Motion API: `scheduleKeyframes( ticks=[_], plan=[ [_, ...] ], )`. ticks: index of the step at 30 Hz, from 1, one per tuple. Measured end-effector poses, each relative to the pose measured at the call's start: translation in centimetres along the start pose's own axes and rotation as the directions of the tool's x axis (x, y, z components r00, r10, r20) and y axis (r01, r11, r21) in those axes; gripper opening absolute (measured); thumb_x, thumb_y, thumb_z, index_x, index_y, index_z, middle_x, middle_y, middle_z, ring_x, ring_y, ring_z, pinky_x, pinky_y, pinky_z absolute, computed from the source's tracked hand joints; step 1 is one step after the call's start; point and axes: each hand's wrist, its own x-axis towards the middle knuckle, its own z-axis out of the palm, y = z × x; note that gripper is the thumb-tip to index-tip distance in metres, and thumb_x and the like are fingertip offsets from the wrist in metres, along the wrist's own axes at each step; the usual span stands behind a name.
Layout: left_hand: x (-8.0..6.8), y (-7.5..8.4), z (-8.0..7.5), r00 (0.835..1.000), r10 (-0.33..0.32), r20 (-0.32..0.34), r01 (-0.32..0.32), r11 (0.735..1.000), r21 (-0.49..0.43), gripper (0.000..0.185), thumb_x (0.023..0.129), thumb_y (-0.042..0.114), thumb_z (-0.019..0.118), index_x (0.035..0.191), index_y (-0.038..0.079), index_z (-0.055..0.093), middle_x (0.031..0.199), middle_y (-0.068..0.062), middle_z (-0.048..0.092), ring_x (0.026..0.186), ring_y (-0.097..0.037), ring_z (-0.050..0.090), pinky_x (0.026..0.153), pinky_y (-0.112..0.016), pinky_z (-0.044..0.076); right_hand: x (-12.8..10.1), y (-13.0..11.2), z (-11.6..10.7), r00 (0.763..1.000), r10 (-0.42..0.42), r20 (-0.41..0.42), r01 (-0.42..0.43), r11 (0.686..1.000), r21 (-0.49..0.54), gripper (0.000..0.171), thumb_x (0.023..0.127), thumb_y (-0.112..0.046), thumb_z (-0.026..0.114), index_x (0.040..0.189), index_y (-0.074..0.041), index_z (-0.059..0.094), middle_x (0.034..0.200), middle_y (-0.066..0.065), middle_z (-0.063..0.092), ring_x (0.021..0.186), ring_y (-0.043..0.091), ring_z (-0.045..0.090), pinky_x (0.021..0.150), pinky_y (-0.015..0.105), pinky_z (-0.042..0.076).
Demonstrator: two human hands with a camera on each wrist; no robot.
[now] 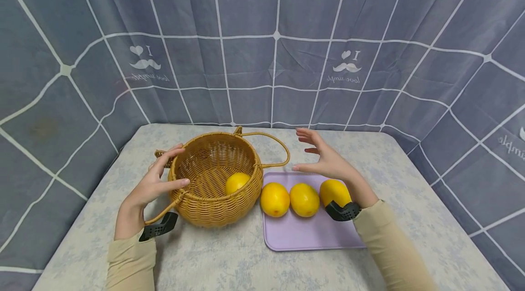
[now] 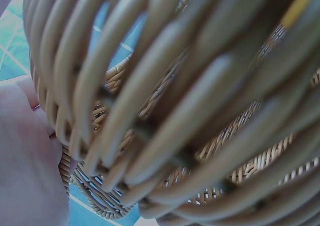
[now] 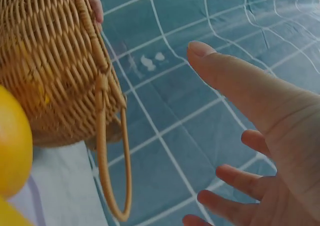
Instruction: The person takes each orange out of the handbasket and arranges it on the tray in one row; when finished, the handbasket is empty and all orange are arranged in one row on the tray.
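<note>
Round woven wicker basket (image 1: 215, 181) stands on the table, just left of the flat lilac tray (image 1: 311, 236), w/ one yellow round fruit (image 1: 237, 182) inside. Your left hand (image 1: 153, 184) holds its rim, thumb over the edge, fingers on the outer wall. Your right hand (image 1: 324, 158) hovers spread above the tray, holding nothing. I judge the basket light, stiff, not slippery, a bit springy; take it at the rim or the two loop handles (image 1: 272, 147). Three more yellow fruits (image 1: 303, 200) lie on the tray; probably firm, smooth, apt to roll.
</note>
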Motion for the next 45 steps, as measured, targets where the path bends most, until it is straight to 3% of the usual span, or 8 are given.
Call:
scheduleKeyframes(
  ticks=[3,9,21,28,33,38,45],
  plan=[
    [0.0,0.0,0.0,1.000,-0.001,-0.001,0.001,1.000,0.010,0.075,0.082,0.007,0.071,0.146,0.011,0.031,0.156,-0.004,0.014,0.140,-0.035,0.003,0.095,-0.071,0.009,0.9,-1.2,0.4,1.000,-0.007,0.018,0.007,1.000,0.010,0.084,0.077,-0.001,0.075,0.144,-0.001,0.024,0.144,0.022,0.030,0.130,0.037,0.033,0.102,0.052,0.033],
    [0.1,0.0,-0.1,1.000,0.000,-0.002,0.000,1.000,0.020,0.075,0.083,0.008,0.071,0.146,0.010,0.031,0.155,-0.003,0.015,0.139,-0.036,0.005,0.094,-0.070,0.011,3.3,0.3,1.7,0.998,-0.050,0.045,0.048,0.998,0.048,0.086,0.077,-0.004,0.076,0.145,-0.009,0.025,0.147,0.014,0.029,0.132,0.031,0.034,0.102,0.048,0.035],
    [-0.1,0.0,-0.1,1.000,-0.007,-0.002,0.007,1.000,0.021,0.075,0.083,0.008,0.071,0.146,0.010,0.031,0.156,-0.004,0.014,0.139,-0.037,0.004,0.094,-0.071,0.009,6.9,-0.9,4.9,0.985,-0.092,0.147,0.085,0.995,0.055,0.085,0.075,-0.029,0.080,0.143,-0.022,0.030,0.145,-0.006,0.033,0.128,0.014,0.039,0.099,0.037,0.038],
    [0.0,-0.1,-0.1,1.000,-0.027,-0.001,0.027,0.999,0.025,0.076,0.083,0.011,0.072,0.146,0.012,0.031,0.156,-0.002,0.014,0.138,-0.037,0.005,0.093,-0.071,0.010,9.1,-1.7,6.8,0.969,-0.116,0.216,0.110,0.993,0.039,0.085,0.076,-0.032,0.079,0.144,-0.020,0.030,0.143,-0.001,0.037,0.128,0.025,0.040,0.099,0.045,0.039],
    [0.0,-0.2,0.0,1.000,-0.019,0.001,0.019,1.000,0.023,0.076,0.082,0.011,0.072,0.146,0.012,0.031,0.156,0.000,0.014,0.139,-0.036,0.006,0.093,-0.071,0.010,10.3,-2.1,7.7,0.958,-0.091,0.271,0.079,0.995,0.054,0.083,0.078,-0.032,0.077,0.144,-0.019,0.029,0.143,0.005,0.037,0.128,0.024,0.041,0.099,0.035,0.040],
    [0.0,-0.2,0.0,1.000,-0.022,-0.005,0.023,0.999,0.032,0.076,0.082,0.012,0.072,0.146,0.011,0.031,0.156,-0.003,0.015,0.139,-0.036,0.004,0.094,-0.073,0.006,11.7,-2.1,8.7,0.934,-0.107,0.342,0.068,0.990,0.124,0.081,0.080,-0.022,0.075,0.145,-0.016,0.026,0.146,0.016,0.032,0.131,0.032,0.037,0.097,0.031,0.041],
    [0.0,-0.2,0.1,1.000,-0.010,-0.011,0.010,1.000,0.026,0.075,0.081,0.010,0.073,0.144,0.007,0.032,0.155,-0.006,0.015,0.134,-0.038,0.012,0.091,-0.069,0.015,13.0,-2.1,9.7,0.909,-0.027,0.417,-0.016,0.995,0.100,0.078,0.083,-0.025,0.072,0.146,-0.017,0.026,0.144,0.015,0.035,0.126,0.023,0.043,0.100,0.036,0.039]
  ],
)
